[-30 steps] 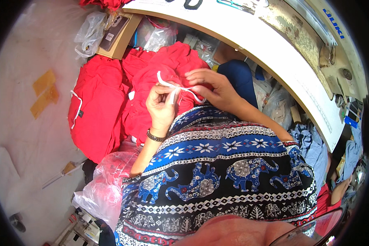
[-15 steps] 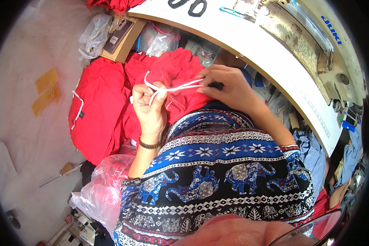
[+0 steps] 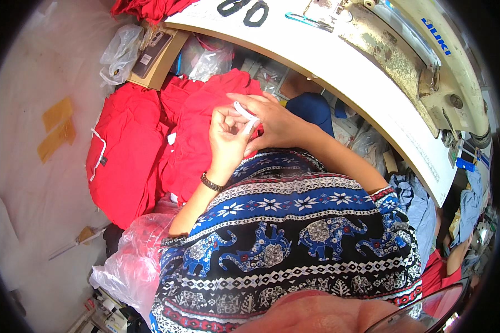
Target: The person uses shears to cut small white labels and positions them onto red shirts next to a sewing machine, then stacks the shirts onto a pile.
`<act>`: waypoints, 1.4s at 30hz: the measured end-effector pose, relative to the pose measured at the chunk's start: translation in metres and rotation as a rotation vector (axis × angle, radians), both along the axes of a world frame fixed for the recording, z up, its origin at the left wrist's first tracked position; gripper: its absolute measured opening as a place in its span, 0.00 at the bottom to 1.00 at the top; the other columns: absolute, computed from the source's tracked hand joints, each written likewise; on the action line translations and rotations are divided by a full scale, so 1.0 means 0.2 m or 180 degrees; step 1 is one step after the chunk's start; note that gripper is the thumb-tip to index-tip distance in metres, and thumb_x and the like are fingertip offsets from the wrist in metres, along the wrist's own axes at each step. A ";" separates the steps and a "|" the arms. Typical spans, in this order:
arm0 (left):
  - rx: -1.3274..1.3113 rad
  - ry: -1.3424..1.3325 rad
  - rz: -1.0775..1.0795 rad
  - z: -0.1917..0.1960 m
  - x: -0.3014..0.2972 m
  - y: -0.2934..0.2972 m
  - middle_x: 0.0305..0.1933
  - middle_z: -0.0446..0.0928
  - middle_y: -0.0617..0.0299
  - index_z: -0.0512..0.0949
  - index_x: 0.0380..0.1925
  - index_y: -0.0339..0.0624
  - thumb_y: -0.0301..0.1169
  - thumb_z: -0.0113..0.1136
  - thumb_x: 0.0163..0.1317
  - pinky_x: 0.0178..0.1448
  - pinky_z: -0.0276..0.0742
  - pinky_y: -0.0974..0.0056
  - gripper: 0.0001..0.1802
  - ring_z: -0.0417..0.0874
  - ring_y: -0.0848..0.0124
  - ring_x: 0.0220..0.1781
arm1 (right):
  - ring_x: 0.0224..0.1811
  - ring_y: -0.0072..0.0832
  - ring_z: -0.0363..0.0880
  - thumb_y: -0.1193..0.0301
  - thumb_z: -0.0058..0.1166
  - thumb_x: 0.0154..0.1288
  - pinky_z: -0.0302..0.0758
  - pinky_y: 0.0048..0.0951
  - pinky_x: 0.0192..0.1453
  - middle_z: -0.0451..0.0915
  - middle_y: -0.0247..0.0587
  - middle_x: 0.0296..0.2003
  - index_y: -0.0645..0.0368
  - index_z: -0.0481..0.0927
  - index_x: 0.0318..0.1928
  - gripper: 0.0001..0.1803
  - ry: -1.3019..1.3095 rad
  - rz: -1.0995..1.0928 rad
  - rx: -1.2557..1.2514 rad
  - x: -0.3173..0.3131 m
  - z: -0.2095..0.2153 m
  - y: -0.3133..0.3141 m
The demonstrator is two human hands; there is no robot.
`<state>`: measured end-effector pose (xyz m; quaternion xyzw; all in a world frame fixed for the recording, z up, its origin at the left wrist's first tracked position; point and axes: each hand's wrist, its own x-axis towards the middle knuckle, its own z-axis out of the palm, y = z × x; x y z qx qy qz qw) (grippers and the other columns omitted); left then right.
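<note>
So the thing being handled is a narrow white strip (image 3: 245, 115), flat like a tape or cord, and only a short bit of it shows because it's bunched right up between the two hands. The left hand (image 3: 226, 135) has its fingers curled in, with the strip running over them; the right hand (image 3: 272, 119) is closed over from the far side, fingertips pinching the strip's upper end. Both hands sit touching each other just above the person's lap, over a heap of red fabric (image 3: 200, 127) on the floor, below the near edge of the white counter (image 3: 339, 66). Compared with half a second ago, the strip was pulled out long, stretched in a loop between the hands with them apart; now the hands have come together and most of it is gathered in. Count-wise: one white strip in hand, two hands, one dark wristband (image 3: 210, 182) on the left wrist, one cardboard box (image 3: 153, 55) to the far left, one pair of black-handled scissors (image 3: 244, 8) up on the counter, and one clear plastic bag (image 3: 129, 265) near left.
</note>
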<state>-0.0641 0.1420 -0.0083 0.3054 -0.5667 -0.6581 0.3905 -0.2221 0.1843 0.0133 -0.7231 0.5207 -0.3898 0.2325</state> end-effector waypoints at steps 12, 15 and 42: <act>0.0209 0.0216 0.0140 0.08 0.00 -0.02 0.40 0.81 0.51 0.65 0.42 0.37 0.12 0.62 0.56 0.44 0.81 0.70 0.19 0.83 0.72 0.42 | 0.53 0.34 0.74 0.65 0.59 0.52 0.55 0.51 0.66 0.81 0.33 0.43 0.49 0.72 0.59 0.31 -0.0085 -0.0451 0.0220 0.03 -0.03 0.02; 0.0281 0.0357 0.0149 0.07 0.00 -0.03 0.40 0.81 0.53 0.66 0.41 0.39 0.12 0.61 0.57 0.47 0.81 0.68 0.18 0.84 0.70 0.42 | 0.51 0.34 0.75 0.65 0.59 0.53 0.54 0.52 0.66 0.82 0.33 0.42 0.49 0.79 0.51 0.22 -0.0122 -0.0674 0.0189 0.02 -0.01 0.05; 0.1110 0.0279 -0.0345 -0.03 -0.03 -0.06 0.39 0.79 0.61 0.71 0.50 0.37 0.22 0.55 0.65 0.45 0.74 0.73 0.14 0.79 0.77 0.39 | 0.38 0.19 0.78 0.73 0.62 0.60 0.73 0.23 0.46 0.83 0.35 0.35 0.65 0.83 0.41 0.10 -0.2858 -0.0538 0.1747 -0.05 -0.26 0.08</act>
